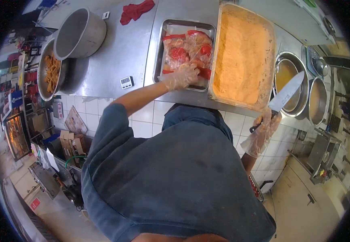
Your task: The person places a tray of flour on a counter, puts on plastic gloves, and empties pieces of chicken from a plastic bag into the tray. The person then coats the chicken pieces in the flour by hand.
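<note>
Pan [233, 102] just right of tray [158, 60]. In tray, bags [179, 52], right under left hand [184, 76], nearer of the two: fingers bent, touching, impossible to tell if pinching. Off pan's near right corner, right hand [267, 128] closed around knife [288, 92], slanting forward-right, away from bags.

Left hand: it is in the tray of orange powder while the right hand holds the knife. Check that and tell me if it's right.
Not quite. The head view shows the left hand at the plastic-bagged food in the smaller metal tray, not in the tray of orange powder. The right hand does hold the knife.
</note>
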